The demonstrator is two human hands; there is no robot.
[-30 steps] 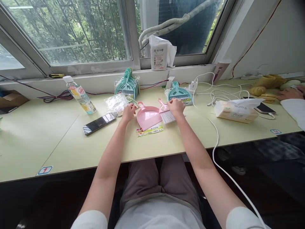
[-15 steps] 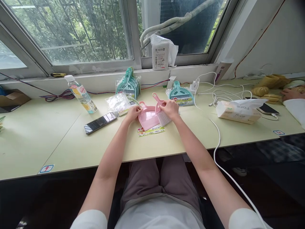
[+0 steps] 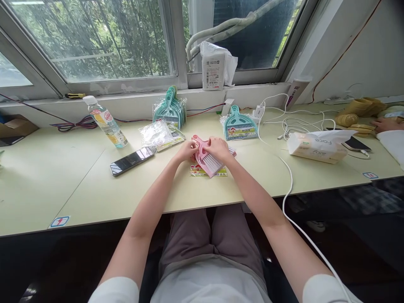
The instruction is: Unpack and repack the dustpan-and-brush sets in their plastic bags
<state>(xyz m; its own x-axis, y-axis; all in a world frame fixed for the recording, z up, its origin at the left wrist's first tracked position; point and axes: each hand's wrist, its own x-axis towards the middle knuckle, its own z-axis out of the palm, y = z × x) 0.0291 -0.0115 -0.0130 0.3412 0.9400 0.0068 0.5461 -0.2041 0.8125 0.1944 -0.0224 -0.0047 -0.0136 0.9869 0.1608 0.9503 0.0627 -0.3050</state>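
In front of me a small pink hand brush (image 3: 212,161) lies over a pink dustpan (image 3: 209,174), their handles together at the upper left. My left hand (image 3: 187,151) is closed at the handle end, its fingers pinching the dustpan. Over the brush, my right hand (image 3: 219,149) curls its fingers on the brush's upper part and hides some of it. Both tools are tilted, bristles towards me. Partly under them is a printed label card (image 3: 194,171).
A clear plastic wrapper (image 3: 158,134), phone (image 3: 132,161) and bottle (image 3: 107,125) are on the left. Wrapped green brush-and-dustpan sets (image 3: 170,110) stand behind, with another green set (image 3: 240,125) to the right. A tissue pack (image 3: 317,146), white cable (image 3: 288,176) and another person's hand (image 3: 386,124) are further right.
The brush has moved left onto the dustpan, where before they were side by side. The dustpan has turned, and both hands have come closer together.
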